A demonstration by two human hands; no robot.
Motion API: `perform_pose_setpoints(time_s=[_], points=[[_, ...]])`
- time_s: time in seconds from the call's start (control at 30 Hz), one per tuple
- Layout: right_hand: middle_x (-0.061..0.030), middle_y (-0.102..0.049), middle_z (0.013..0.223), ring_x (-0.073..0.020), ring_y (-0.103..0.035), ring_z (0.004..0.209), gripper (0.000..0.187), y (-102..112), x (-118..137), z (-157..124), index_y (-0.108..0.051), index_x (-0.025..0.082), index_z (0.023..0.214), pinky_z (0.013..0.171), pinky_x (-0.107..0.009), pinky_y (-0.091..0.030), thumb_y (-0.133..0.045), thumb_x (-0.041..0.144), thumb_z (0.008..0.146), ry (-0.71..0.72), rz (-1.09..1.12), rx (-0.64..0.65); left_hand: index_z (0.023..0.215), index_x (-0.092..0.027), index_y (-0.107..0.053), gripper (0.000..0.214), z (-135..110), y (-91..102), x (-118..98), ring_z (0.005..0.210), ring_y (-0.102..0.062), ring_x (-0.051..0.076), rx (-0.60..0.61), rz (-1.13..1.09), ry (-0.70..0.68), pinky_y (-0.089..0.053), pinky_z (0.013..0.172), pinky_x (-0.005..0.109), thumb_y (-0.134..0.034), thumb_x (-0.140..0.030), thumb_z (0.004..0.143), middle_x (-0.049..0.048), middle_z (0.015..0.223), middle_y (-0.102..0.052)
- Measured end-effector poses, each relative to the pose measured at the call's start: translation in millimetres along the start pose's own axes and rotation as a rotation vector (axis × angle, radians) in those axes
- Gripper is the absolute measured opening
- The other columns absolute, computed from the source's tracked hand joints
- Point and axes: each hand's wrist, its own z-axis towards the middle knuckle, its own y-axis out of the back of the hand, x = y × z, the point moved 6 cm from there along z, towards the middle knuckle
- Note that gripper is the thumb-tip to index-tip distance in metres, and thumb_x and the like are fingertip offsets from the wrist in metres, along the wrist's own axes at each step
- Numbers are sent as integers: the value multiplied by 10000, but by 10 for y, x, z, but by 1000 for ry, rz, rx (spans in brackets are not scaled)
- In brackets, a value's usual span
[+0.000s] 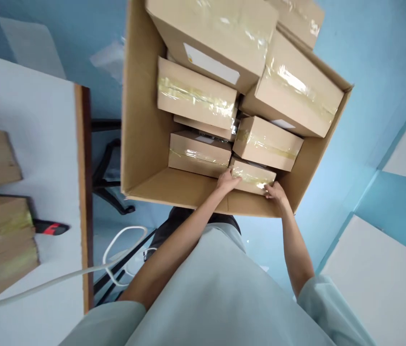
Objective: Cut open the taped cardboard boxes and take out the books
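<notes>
Inside a large open cardboard box (141,120) stand several smaller taped cartons. My left hand (228,181) and my right hand (276,192) grip opposite ends of a small carton (251,176) low in the near right part of the box. Clear tape shines across its side. Left of it is another small carton (199,154), and just above it sits a tilted carton (267,142). The fingers of both hands are partly hidden against the carton.
Larger cartons (213,29) are stacked high at the far side of the box. On the left, a white table (58,192) with a wooden edge bears cartons (1,240) and a black-and-red tool (52,227). A white cable (62,274) crosses it, near a black chair base (109,178).
</notes>
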Motion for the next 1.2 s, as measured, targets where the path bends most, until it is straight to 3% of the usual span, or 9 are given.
perform_pose_setpoints(time_s=[0.1,0.23,0.4,0.53,0.77,0.87,1.0,1.1,1.2], points=[[-3,-670,564,-275,-770,657,367,372,132,-800,-664,265,812,821,-406,-650,-801,564,976,139,-221,23,1400,-226,-745,493,-640,425,-326,1421,-733,402,-165,-30,-192,-565,1265,529,-848,-280,921,174,1462,-792],[-21,-675,542,-308,-733,521,550,671,338,-1816,-606,328,730,617,-437,-593,-683,833,934,325,-205,-69,1409,-236,-715,406,-1696,1018,-682,1331,-753,364,-420,-109,-487,-606,1223,526,-764,-283,1009,154,1382,-743],[-76,-763,653,-286,-765,520,784,233,1022,-2878,-622,282,740,497,-378,-569,-780,1049,720,562,-129,188,1426,-264,-717,359,-3021,2103,-567,1293,-726,345,-831,-63,-635,-603,1188,515,-713,-263,1067,125,1303,-726],[-68,-766,637,-232,-755,524,797,-626,1581,-3966,-654,242,818,521,-311,-568,-762,1031,812,824,-226,418,1417,-236,-730,321,-4207,3090,275,1262,-716,326,-1181,-79,-603,-597,1152,489,-687,-290,1104,121,1284,-732],[-124,-866,799,-182,-744,498,752,-3062,1524,-5714,-647,226,862,460,-247,-527,-811,960,850,964,-486,968,1368,-200,-736,310,-5900,4099,2780,1258,-693,362,-1672,-203,-182,-554,1173,507,-686,-334,1092,145,1267,-736],[-144,-898,889,-153,-771,541,577,-4154,1159,-6124,-678,195,868,485,-201,-537,-792,737,1033,854,-647,1130,1326,-190,-754,298,-6049,4296,3874,1309,-651,402,-1723,-258,3,-505,1232,564,-665,-327,1077,174,1291,-719],[-165,-920,1041,-135,-815,627,448,-5204,637,-6287,-753,148,864,546,-173,-585,-624,408,1205,681,-827,1172,1336,-184,-783,364,-5646,4546,5039,1408,-572,466,-1647,-383,127,-459,1273,640,-682,-352,1029,219,1346,-690],[-155,-919,1148,-142,-846,714,341,-5670,384,-6197,-791,144,962,650,-190,-656,-628,324,1201,604,-837,1161,1424,-149,-760,461,-5104,4722,5521,1466,-547,465,-1511,-489,90,-424,1316,667,-642,-300,1004,246,1428,-681],[-142,-911,1176,-158,-859,771,187,-5859,352,-5947,-795,157,1081,730,-227,-703,-694,290,1164,561,-790,1107,1521,-95,-690,604,-4613,4791,5682,1586,-495,452,-1381,-566,-21,-338,1400,668,-662,-248,937,274,1564,-642]])
